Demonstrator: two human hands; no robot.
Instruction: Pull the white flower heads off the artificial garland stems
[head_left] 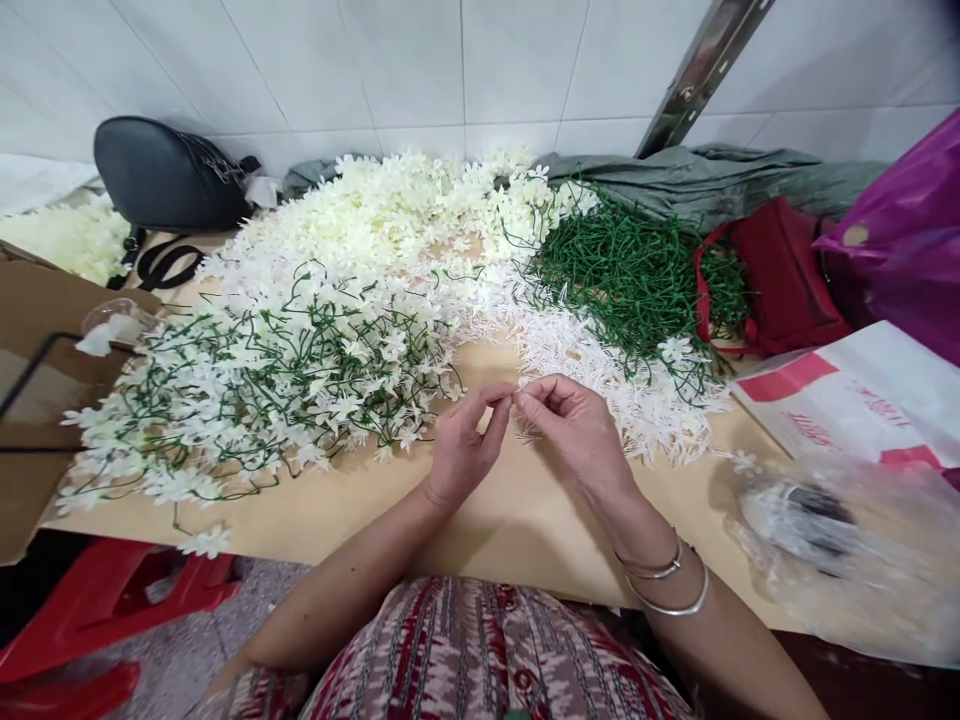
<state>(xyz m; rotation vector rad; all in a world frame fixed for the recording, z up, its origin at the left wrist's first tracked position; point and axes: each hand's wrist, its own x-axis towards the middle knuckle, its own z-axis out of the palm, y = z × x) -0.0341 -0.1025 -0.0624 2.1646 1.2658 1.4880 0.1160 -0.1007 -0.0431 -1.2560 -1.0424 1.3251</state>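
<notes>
Close to the table's front middle, my left hand [469, 440] and my right hand [577, 430] meet at the fingertips. Both are pinched closed; whatever lies between the fingers is too small to make out. To the left spreads a heap of white artificial flowers on green stems [300, 370]. Behind it are loose cream flower heads [375, 215]. Thin white plastic sticks [570, 355] lie just beyond my right hand, and a pile of bare green plastic stems [630, 270] sits behind them.
A black bag [169, 175] stands at the back left, beside a cardboard box [52, 350]. On the right are a red bag [787, 280], a purple plastic bag [907, 240], a white paper bag [862, 400] and a clear plastic bag [885, 550]. Red stools [112, 610] stand below the table [360, 510].
</notes>
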